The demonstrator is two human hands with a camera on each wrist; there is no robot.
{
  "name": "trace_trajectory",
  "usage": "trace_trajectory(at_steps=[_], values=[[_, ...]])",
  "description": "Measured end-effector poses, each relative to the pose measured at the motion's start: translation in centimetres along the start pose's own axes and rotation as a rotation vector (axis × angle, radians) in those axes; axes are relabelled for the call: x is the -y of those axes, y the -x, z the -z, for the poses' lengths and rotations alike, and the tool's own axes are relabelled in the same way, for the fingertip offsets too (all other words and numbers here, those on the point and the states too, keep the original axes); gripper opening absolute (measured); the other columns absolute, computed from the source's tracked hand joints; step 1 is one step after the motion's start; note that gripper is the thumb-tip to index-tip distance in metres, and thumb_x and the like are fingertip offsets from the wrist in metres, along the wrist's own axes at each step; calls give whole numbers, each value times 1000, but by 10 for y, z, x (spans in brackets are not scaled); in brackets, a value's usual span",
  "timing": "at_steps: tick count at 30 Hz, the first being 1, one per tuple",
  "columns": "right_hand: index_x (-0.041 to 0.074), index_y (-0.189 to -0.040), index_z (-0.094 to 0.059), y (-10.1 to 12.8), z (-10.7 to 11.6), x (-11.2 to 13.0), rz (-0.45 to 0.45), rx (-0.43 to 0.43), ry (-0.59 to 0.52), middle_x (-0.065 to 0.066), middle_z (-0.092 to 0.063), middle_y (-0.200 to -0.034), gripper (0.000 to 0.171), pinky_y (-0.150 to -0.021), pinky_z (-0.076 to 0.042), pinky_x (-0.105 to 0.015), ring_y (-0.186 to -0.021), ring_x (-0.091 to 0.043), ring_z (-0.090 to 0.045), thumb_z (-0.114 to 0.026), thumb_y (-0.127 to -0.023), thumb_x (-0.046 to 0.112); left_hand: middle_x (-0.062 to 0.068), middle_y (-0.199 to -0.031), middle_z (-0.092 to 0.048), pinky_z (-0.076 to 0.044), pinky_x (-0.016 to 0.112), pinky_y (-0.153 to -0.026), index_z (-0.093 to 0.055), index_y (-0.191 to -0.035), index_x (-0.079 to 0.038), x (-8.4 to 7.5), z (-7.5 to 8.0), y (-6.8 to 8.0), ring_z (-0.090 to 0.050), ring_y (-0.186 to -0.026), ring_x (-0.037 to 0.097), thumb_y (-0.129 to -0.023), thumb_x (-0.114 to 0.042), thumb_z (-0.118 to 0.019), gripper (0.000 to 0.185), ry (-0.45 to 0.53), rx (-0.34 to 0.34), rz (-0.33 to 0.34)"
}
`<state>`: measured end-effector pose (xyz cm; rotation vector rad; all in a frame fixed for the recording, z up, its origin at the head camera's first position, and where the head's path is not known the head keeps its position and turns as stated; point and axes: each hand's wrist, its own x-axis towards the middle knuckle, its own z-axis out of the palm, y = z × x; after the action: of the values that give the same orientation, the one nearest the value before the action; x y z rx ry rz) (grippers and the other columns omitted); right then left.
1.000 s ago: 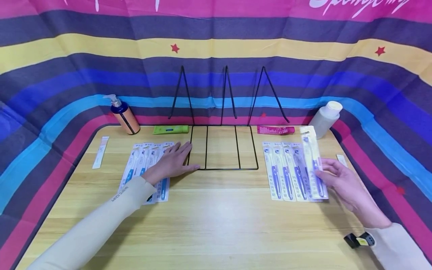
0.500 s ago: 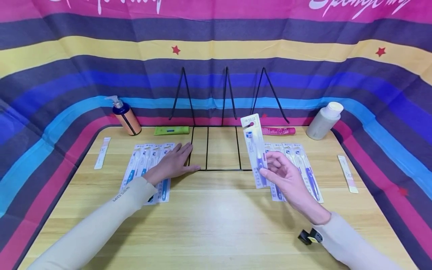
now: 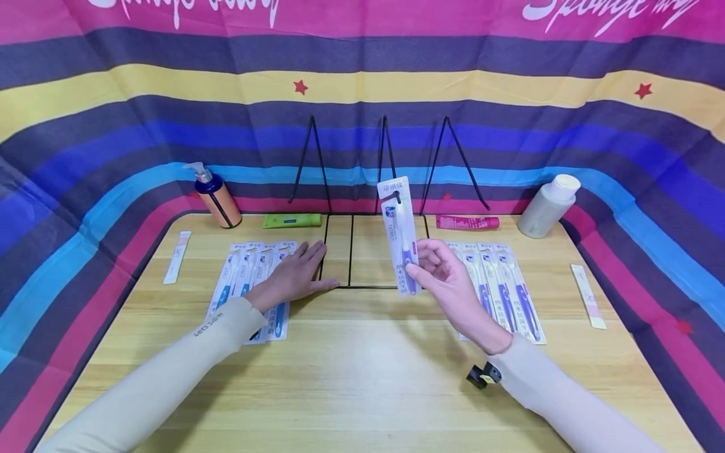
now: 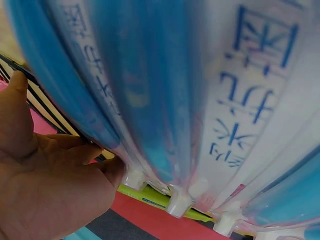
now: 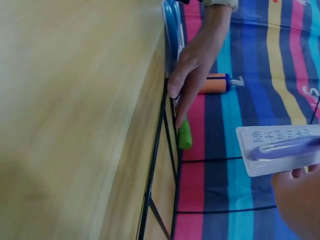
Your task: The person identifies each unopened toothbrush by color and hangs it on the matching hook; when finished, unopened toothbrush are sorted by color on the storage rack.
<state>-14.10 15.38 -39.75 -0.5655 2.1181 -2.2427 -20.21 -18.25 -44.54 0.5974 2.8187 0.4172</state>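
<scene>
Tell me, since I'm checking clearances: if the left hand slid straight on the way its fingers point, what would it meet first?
The left hand lies flat on the blue toothbrush packs, fingers pointing at the wire rack. Its base wire looks first, seemingly already at the fingertips.

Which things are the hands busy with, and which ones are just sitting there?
In use:
- right hand holds a purple toothbrush pack upright
- left hand rests flat on the blue toothbrush packs, beside the wire rack
- purple packs on the table

Lying about:
- pump bottle
- white bottle
- green tube
- pink tube
</scene>
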Motion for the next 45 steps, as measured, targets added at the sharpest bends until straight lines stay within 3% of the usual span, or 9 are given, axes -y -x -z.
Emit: trace_trajectory(at_steps=[4,11,16,28,34,40,45], values=[[11,-136,-61,-21,-10,-8,9,-35,-30,-7,-73,-127,31,-102,-57,-39,-114,-26,-70,-68,-106,3,21,-179,-19,-16,72,-125,-25,-171,2,2,-1,1,-15,-162,50,-107,-61,-63,98,-7,-15,-11],[9,-138,-53,-65,-24,-22,121,-112,-134,-10,-72,-120,36,-96,-59,-37,-108,-26,-72,-66,-107,-2,21,-179,-17,-17,73,-124,-23,-171,2,3,-2,1,-13,-162,50,-107,-61,-61,98,-17,-14,-11],[1,-134,-53,-94,-27,-30,153,-172,-109,-6,-70,-114,31,-93,-57,-32,-104,-22,-69,-68,-107,0,21,-179,-17,-17,73,-125,-23,-172,2,2,-2,0,-12,-163,50,-108,-61,-62,98,-12,-8,-12],[8,-126,-60,-144,-21,-39,142,-212,-79,-12,-72,-125,21,-95,-57,-33,-111,-22,-68,-67,-107,1,22,-179,-16,-19,72,-125,-23,-171,3,1,-2,0,-12,-163,50,-108,-60,-61,97,-6,-7,-16],[-2,-132,-60,-147,-5,-42,140,-233,-55,-10,-69,-125,30,-104,-53,-32,-117,-25,-66,-71,-104,-3,23,-178,-19,-20,73,-124,-25,-171,4,-2,-3,-1,-15,-162,51,-108,-60,-62,96,-17,-9,-24],[-10,-137,-58,-123,32,-36,114,-218,-85,-28,-63,-139,33,-105,-55,-31,-118,-21,-69,-66,-105,-6,23,-179,-18,-19,73,-124,-24,-171,3,-3,-2,-1,-15,-162,51,-108,-60,-62,97,-17,-3,-15],[-10,-137,-59,-86,78,-26,47,-219,-73,-13,-71,-130,33,-98,-58,-28,-116,-19,-72,-67,-107,-2,24,-178,-20,-20,73,-124,-26,-170,5,-2,-3,0,-16,-161,52,-108,-59,-62,96,-14,-16,-17]])
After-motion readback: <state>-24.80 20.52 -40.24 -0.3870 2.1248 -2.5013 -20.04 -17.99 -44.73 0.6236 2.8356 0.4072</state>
